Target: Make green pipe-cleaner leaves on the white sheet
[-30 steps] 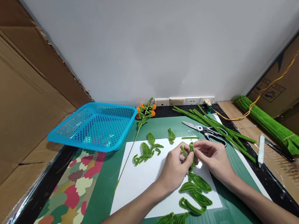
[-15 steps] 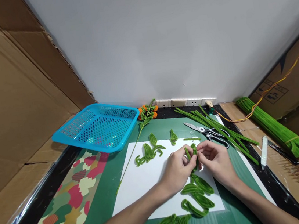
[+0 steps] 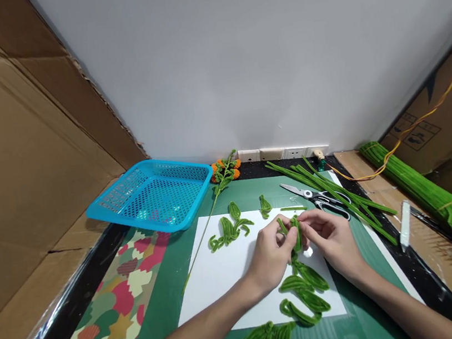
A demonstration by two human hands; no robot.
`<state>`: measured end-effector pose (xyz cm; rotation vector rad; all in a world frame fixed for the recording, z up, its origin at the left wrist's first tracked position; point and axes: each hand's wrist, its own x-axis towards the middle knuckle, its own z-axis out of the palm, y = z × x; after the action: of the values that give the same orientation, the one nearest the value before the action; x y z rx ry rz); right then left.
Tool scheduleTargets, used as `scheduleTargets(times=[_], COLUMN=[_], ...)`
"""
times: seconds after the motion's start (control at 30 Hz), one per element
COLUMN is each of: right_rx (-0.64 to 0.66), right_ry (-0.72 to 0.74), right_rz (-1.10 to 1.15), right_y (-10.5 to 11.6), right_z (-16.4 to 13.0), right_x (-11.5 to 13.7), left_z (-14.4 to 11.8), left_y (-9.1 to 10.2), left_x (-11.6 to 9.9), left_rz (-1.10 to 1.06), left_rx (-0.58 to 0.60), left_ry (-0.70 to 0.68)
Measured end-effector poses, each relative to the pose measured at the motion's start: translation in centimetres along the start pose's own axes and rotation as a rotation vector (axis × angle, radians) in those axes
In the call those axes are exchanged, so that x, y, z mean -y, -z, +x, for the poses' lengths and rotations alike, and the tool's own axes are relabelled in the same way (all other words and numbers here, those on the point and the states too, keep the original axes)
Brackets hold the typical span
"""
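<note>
Left hand [image 3: 271, 251] and right hand [image 3: 331, 237], fingertips meeting, both pinch the green pipe-cleaner leaf stem [image 3: 294, 231] upright between them.

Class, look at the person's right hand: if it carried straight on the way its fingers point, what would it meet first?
The right hand points leftward at the green pipe-cleaner piece that both hands pinch, so it would probably meet that first, then the left hand just behind it.
</note>
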<state>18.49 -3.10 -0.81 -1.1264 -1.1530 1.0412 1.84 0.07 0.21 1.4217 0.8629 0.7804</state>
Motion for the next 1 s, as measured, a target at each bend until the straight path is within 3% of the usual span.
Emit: scheduleTargets(times=[0.17,0.37,0.77,1.0], right_rx=[0.055,0.047,0.061,0.16], right_ry=[-0.046,-0.057,-0.055,-0.101], right_rz=[0.093,0.118,0.115,0.163], right_y=[-0.08,-0.16,0.1,-0.32], right_z=[0.4,0.4,0.34,0.2], right_x=[-0.05,-0.1,-0.11,0.33], left_z=[0.53,0.65,0.65,0.69], left_y=[0.07,0.16,0.13,0.22], left_x=[0.61,0.36,0.45,-0.15], left_rz=[-0.127,-0.061,-0.054,-0.108], left_rx=[-0.052,0.022,-0.003,-0.149], left_ry=[-0.001,-0.03,-0.012,-0.003])
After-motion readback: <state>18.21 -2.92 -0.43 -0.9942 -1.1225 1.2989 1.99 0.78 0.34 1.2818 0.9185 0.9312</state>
